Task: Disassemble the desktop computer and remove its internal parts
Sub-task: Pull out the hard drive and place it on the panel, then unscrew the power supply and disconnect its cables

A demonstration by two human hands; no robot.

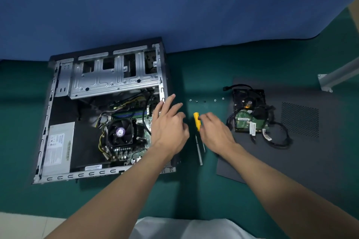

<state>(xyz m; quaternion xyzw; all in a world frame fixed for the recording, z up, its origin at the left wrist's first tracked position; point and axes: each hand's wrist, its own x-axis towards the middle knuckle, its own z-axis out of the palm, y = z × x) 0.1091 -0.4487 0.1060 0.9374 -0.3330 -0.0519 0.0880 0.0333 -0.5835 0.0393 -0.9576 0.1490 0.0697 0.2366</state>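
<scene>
The open computer case lay on its side at the left of the green table, its back edge against the blue wall. Inside it, the grey power supply sat in the near left corner, the metal drive cage ran across the far end, and the black CPU fan sat on the motherboard toward the right. My left hand hovered over the case's right edge with its fingers straight and spread, holding nothing. Just beside it, my right hand had its fingers curled onto the yellow handle of the screwdriver, whose shaft pointed back toward me. Beyond the two hands, a row of small screws lay on the table. Farther right, the removed hard drive rested circuit side up on the dark side panel, with black cables looping off it.
</scene>
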